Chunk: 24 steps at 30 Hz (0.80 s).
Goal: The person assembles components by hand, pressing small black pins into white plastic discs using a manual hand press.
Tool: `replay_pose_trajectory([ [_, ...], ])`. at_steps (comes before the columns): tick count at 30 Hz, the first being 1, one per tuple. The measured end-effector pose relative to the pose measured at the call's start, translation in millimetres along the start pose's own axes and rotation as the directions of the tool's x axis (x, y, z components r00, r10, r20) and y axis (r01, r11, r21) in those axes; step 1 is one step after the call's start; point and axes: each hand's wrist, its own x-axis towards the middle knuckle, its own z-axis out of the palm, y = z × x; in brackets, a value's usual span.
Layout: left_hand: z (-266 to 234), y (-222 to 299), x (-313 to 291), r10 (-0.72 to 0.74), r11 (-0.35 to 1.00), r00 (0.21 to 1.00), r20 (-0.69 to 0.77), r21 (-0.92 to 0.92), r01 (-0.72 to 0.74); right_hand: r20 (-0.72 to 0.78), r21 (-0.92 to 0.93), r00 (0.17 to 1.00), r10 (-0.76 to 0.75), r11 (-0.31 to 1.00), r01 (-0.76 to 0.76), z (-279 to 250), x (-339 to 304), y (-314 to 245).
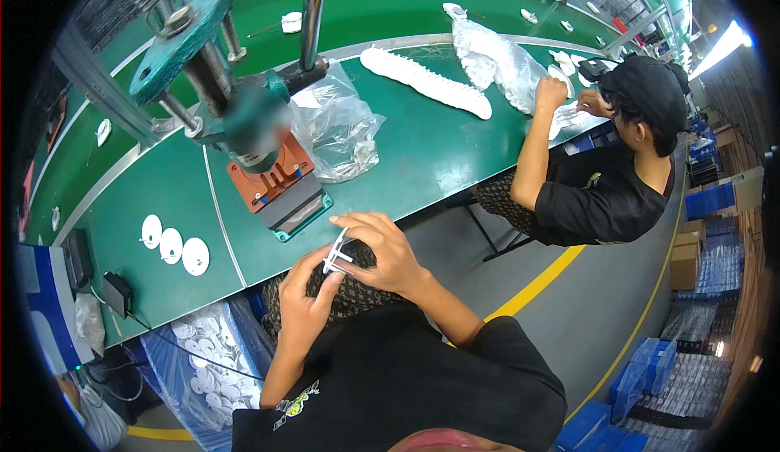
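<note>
A small white plastic part [335, 255], thin and with short prongs, is held up between my two hands near the table's front edge. My left hand [305, 296] pinches its lower end with thumb and fingers. On the other side my right hand [385, 255] grips it, fingers bent round its upper edge. Just beyond my hands stands a teal bench press [248, 127] with an orange-brown fixture [270, 177] on a dark base. Three round white discs [171, 246] with small dark tips lie in a row on the green table, left of the press.
A clear plastic bag [337, 131] lies behind the press. Farther right are a long stack of white parts [426, 83] and a filled bag [496, 54]. A co-worker [617, 151] sits at right. A blue bin [210, 363] of white parts stands below the table; a black cable crosses it.
</note>
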Motion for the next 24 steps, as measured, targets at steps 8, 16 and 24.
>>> replay_pose_trajectory([
  [8, -4.9, 8.9, 10.8, 0.196, 0.941, 0.98, -0.018, 0.284, -0.183, -0.031, -0.304, 0.999, 0.026, 0.952, -0.034, -53.2, 3.6, 30.0],
  [16, -104.6, -54.3, 12.6, 0.414, 0.395, 0.806, -0.424, 0.881, 0.261, -0.479, -0.409, 0.71, 0.516, 0.584, -0.701, -212.9, 17.0, 211.1],
  [24, -121.8, -65.3, 11.5, 0.25, 0.662, 0.841, -0.479, 0.718, 0.212, -0.192, -0.464, 0.772, 0.606, 0.637, -0.615, -231.5, 17.4, 245.3],
])
